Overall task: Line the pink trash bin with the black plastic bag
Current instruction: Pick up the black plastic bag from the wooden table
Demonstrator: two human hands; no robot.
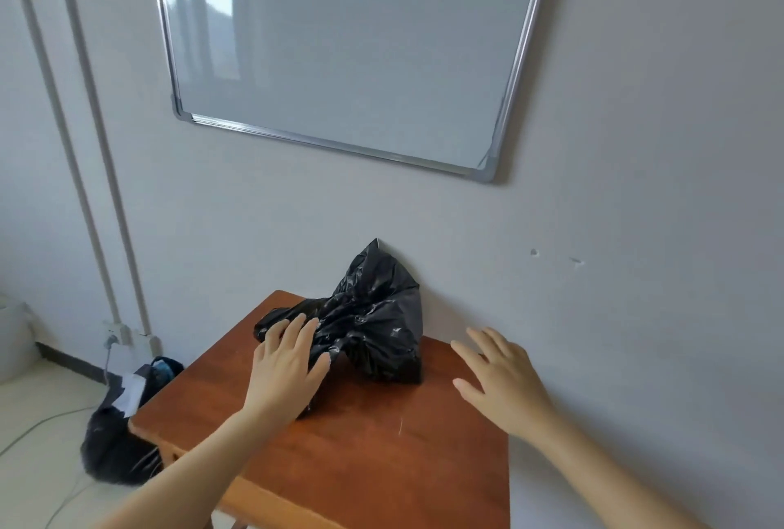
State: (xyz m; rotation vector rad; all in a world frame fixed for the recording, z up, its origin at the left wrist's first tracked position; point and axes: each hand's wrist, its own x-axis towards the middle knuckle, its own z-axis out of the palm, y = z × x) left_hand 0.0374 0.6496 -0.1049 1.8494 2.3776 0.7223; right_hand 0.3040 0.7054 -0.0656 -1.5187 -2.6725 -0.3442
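Note:
A crumpled black plastic bag (373, 316) lies on the far part of a small brown wooden table (373, 443), its upper end leaning against the wall. My left hand (284, 367) lies flat on the bag's near left end, fingers spread over the plastic. My right hand (500, 380) hovers open to the right of the bag, apart from it, fingers spread. No pink trash bin is in view.
A whiteboard (339, 40) hangs on the grey wall above the table. On the floor at the left sit a dark bag (123, 435) with white paper, a cable and two vertical pipes (97, 147). A pale container (12, 337) stands at the far left edge.

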